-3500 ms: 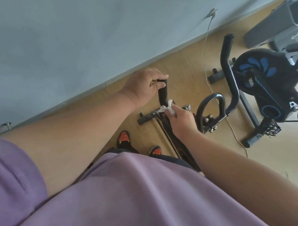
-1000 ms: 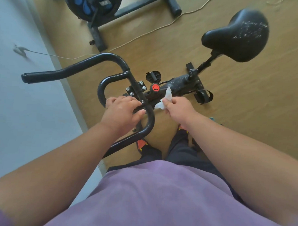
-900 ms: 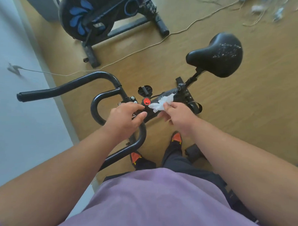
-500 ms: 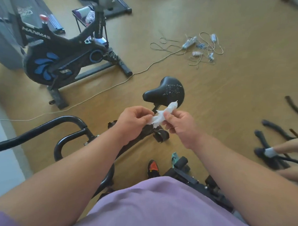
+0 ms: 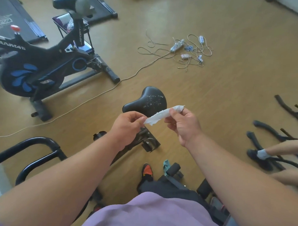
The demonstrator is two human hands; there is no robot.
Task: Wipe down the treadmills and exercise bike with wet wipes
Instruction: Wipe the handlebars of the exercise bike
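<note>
**Wipe stretched between both hands**

While I pinch the wet wipe (image 5: 161, 115) at each end — left hand (image 5: 127, 127), right hand (image 5: 185, 124) — it hangs taut above the black saddle (image 5: 147, 101); the blue-wheeled exercise bike (image 5: 41, 66) stands beyond my left hand.

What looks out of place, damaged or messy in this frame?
The black bike saddle carries white specks across its top, as if flaking or soiled. A tangle of thin cords with small white plugs sprawls loose on the wooden floor. The crumpled white wet wipe, stretched between both hands, is twisted rather than flat.
</note>
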